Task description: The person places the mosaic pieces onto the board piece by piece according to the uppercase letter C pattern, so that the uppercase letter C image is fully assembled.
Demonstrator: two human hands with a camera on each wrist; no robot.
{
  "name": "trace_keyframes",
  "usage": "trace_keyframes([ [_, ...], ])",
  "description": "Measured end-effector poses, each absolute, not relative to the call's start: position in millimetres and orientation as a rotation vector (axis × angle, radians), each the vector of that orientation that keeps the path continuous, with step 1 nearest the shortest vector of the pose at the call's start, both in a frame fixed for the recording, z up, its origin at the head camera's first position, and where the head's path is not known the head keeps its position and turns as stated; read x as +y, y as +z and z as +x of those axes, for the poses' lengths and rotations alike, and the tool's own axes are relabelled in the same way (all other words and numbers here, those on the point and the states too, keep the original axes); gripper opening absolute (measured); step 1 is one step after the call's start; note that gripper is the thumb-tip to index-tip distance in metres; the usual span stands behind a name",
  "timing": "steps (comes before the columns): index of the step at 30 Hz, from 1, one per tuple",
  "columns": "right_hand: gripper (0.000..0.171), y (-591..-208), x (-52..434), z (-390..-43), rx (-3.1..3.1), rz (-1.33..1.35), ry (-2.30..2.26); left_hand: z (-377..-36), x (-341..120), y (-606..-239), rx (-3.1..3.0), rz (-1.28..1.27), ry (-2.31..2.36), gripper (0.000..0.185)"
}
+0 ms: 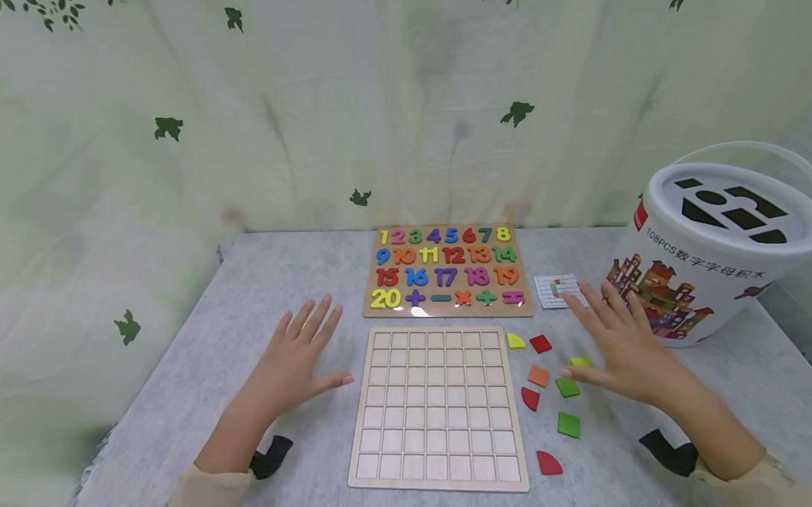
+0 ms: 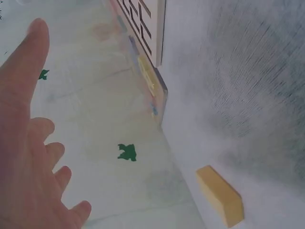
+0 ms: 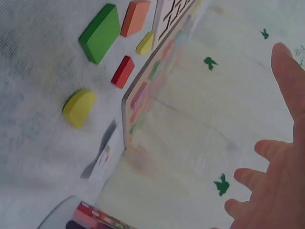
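Note:
My left hand (image 1: 292,373) hovers with spread fingers left of a pale wooden grid board (image 1: 436,416), holding nothing. The left wrist view shows a yellow block (image 2: 219,194) on the cloth; the head view does not show it. My right hand (image 1: 627,358) is also spread and holds nothing, above the right side. Near its thumb are a yellow piece (image 1: 581,362) and a green square (image 1: 568,387). Between that hand and the board lie an orange square (image 1: 538,376), a red square (image 1: 540,343), a yellow quarter-round (image 1: 515,341) and a red quarter-round (image 1: 530,399).
Behind the grid lies a number board (image 1: 418,313) with coloured numerals. A small printed card (image 1: 554,294) is beside it. A white bucket (image 1: 675,274) with a slotted lid stands right. Nearer lie another green square (image 1: 569,425) and red quarter-round (image 1: 549,463).

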State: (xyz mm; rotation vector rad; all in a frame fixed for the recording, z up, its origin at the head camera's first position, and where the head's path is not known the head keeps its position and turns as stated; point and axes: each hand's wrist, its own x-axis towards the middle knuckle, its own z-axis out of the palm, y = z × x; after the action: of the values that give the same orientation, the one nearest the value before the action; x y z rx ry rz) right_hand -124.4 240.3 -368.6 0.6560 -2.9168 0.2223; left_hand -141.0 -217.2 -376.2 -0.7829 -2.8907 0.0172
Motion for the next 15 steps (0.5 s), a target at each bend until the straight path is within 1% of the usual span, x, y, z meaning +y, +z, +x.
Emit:
trace_keyframes([
  [7,0.097,-380.8,226.0,-134.7,-2.945,0.706,0.531,-136.6,-211.1,-398.4,-2.811,-0.841,-0.24,0.094],
  [15,0.081,-411.0,208.1,-150.4,-2.963,0.73,0.857,-124.2,-198.4,-423.0,-3.002,-0.694,-0.685,0.076],
])
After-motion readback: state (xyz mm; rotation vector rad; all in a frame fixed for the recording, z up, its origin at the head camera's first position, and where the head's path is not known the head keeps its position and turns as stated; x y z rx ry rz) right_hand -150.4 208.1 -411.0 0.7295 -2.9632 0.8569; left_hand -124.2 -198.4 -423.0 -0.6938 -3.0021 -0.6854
